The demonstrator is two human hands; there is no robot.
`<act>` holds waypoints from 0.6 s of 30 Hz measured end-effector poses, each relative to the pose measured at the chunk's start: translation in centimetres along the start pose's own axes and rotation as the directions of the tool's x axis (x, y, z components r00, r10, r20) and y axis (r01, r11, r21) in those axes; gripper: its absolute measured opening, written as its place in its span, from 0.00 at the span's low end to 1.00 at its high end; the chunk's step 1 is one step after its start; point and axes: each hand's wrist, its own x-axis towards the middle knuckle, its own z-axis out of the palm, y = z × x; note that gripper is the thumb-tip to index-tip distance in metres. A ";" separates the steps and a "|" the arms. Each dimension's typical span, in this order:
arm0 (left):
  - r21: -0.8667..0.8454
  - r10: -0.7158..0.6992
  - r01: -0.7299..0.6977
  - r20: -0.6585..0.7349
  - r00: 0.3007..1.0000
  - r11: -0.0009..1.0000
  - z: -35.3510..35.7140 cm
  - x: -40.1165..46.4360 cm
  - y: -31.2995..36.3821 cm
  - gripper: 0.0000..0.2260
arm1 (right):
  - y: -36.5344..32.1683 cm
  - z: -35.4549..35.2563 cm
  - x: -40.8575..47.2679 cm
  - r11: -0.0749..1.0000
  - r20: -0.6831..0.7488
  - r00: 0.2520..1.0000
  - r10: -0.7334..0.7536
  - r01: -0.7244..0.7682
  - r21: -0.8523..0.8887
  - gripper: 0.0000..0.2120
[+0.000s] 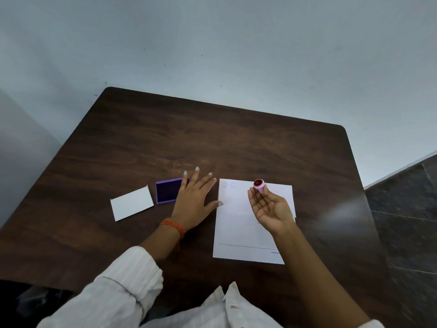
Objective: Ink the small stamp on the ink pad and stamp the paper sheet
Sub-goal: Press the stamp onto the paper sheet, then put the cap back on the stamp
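Observation:
My right hand (269,207) is turned palm up above the paper sheet (238,228) and pinches a small pink stamp (259,185) at its fingertips, the round red face tilted up toward me. The white sheet lies right of centre on the table and carries two faint round marks near its top left corner. My left hand (194,200) lies flat on the table with fingers spread, its thumb touching the sheet's left edge and its fingers overlapping the right side of the open purple ink pad (168,191).
A white rectangular lid or card (132,202) lies left of the ink pad. The dark wooden table (212,138) stands against a pale wall; its right edge borders a dark tiled floor (406,221). An orange band circles my left wrist.

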 end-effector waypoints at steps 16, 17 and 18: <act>-0.399 -0.321 0.295 0.002 0.947 0.868 2.1 -7.3 -1.3 0.30 | 4.7 -0.5 -0.9 0.975 -0.002 0.992 0.124 -0.122 -0.186 0.08; -0.397 -0.329 0.305 0.007 0.944 0.866 2.2 -7.1 -1.2 0.29 | 5.1 -0.4 -0.9 0.972 0.001 0.992 0.128 -0.125 -0.201 0.08; -0.392 -0.332 0.308 0.008 0.943 0.867 2.2 -6.9 -1.1 0.29 | 5.4 -0.3 -0.9 0.968 0.004 0.991 0.131 -0.127 -0.216 0.08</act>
